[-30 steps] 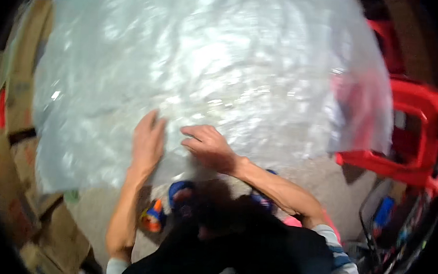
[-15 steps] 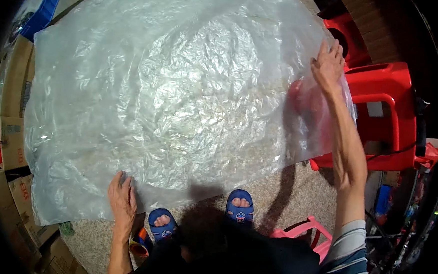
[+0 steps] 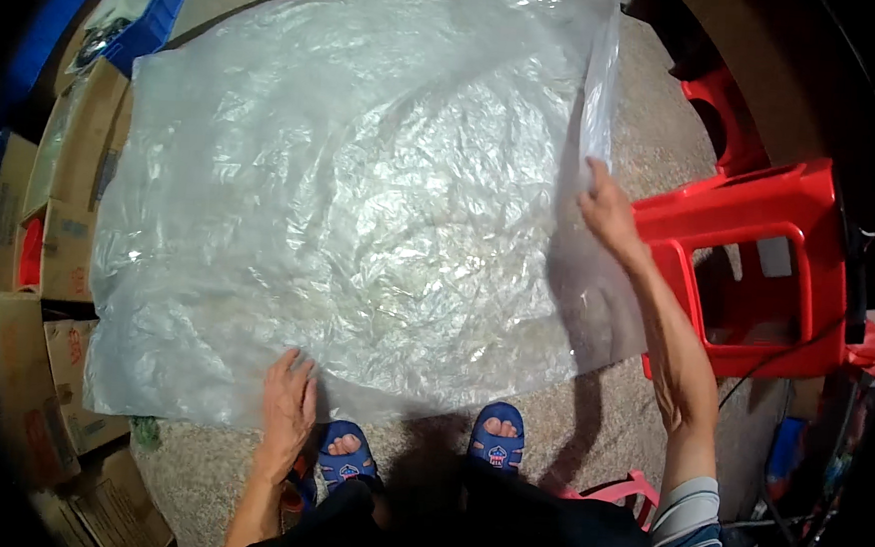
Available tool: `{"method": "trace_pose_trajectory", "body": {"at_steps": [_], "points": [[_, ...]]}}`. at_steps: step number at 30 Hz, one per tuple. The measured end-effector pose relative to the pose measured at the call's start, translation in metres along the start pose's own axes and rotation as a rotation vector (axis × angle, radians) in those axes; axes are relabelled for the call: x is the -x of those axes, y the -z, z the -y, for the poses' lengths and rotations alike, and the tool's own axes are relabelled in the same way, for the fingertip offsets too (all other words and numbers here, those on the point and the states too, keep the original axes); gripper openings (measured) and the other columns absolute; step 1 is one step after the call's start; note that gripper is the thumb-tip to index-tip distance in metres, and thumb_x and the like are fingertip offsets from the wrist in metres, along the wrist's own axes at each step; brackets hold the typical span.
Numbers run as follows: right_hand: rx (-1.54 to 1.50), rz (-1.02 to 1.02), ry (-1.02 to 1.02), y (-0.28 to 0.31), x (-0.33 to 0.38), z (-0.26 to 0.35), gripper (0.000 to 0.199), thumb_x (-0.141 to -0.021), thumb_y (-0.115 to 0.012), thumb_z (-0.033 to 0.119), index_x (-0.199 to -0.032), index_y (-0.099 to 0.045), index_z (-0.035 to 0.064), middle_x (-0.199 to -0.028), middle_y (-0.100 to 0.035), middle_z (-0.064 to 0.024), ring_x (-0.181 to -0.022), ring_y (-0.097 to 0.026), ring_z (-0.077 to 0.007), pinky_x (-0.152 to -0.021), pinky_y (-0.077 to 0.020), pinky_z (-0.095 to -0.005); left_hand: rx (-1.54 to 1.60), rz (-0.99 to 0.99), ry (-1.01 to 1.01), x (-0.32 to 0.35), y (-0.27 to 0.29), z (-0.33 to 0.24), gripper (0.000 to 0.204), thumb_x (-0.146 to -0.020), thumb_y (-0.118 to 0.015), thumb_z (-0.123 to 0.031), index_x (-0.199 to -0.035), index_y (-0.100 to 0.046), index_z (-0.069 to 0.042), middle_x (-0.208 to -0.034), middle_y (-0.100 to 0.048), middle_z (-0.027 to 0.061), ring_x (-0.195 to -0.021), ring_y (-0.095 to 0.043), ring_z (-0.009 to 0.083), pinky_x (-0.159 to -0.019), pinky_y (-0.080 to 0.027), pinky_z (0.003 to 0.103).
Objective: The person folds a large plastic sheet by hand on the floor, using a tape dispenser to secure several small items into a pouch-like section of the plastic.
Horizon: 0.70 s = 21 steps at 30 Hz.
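Clear plastic sheet spread flat across floor. Left hand pressed open on near edge, as before; right hand, lower than half a second ago, pinched on lifted right edge beside red stool. Sheet now smoother, nearly laid out.

I see a speckled floor carrying a wide clear plastic sheet spread flat. Cardboard boxes line its left edge, a blue crate sits beyond them, and red stools stand at right.
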State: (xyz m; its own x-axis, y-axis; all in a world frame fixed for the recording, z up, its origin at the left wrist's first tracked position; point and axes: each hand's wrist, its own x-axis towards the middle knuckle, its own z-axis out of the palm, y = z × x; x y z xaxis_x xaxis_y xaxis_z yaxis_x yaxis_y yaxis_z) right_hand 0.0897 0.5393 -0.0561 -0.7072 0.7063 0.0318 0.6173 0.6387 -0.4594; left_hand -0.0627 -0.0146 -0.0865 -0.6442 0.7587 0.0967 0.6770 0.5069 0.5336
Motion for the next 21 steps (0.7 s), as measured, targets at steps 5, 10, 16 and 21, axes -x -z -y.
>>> {"method": "trace_pose_trajectory", "body": {"at_steps": [5, 10, 16, 21], "points": [[-0.177, -0.031, 0.178, -0.067, 0.047, 0.019, 0.069, -0.091, -0.058, 0.010, -0.157, -0.039, -0.0007, -0.143, -0.056, -0.0333, -0.131, -0.057, -0.0470, -0.109, -0.0460, -0.0500, 0.094, 0.085, -0.005, -0.005, -0.013, -0.017, 0.036, -0.093, -0.069, 0.000, -0.129, -0.066, -0.001, -0.141, -0.058, 0.0250, -0.126, -0.058, 0.0442, -0.106, -0.049, 0.050], [-0.391, 0.221, 0.031, -0.075, 0.063, 0.081, 0.075, -0.093, -0.061, 0.012, -0.162, -0.032, 0.0050, -0.149, -0.053, -0.0318, -0.129, -0.061, -0.0417, -0.110, -0.0459, -0.0456, 0.131, 0.066, 0.037, 0.006, -0.010, -0.020, 0.030, -0.094, -0.069, -0.006, -0.124, -0.069, -0.001, -0.138, -0.061, 0.0243, -0.120, -0.060, 0.0439, -0.102, -0.048, 0.052], [-0.438, 0.381, 0.022, -0.078, 0.073, 0.102, 0.077, -0.094, -0.069, 0.016, -0.163, -0.035, 0.0060, -0.092, -0.060, -0.0096, -0.079, -0.057, -0.0210, -0.077, -0.0507, -0.0361, 0.148, 0.048, 0.091, 0.018, -0.001, -0.015, 0.028, -0.096, -0.067, -0.004, -0.123, -0.069, 0.002, -0.137, -0.062, 0.0222, -0.121, -0.061, 0.0424, -0.103, -0.049, 0.048], [-0.713, 0.197, -0.074, -0.057, 0.083, 0.065, 0.055, -0.108, -0.059, 0.019, -0.161, -0.045, 0.0107, -0.098, -0.064, -0.0037, -0.085, -0.060, -0.0124, -0.080, -0.0511, -0.0271, 0.257, -0.064, 0.224, 0.030, 0.016, -0.006, 0.021, -0.097, -0.067, -0.005, -0.116, -0.069, 0.004, -0.110, -0.068, 0.0188, -0.101, -0.067, 0.0359, -0.089, -0.053, 0.041]]}}
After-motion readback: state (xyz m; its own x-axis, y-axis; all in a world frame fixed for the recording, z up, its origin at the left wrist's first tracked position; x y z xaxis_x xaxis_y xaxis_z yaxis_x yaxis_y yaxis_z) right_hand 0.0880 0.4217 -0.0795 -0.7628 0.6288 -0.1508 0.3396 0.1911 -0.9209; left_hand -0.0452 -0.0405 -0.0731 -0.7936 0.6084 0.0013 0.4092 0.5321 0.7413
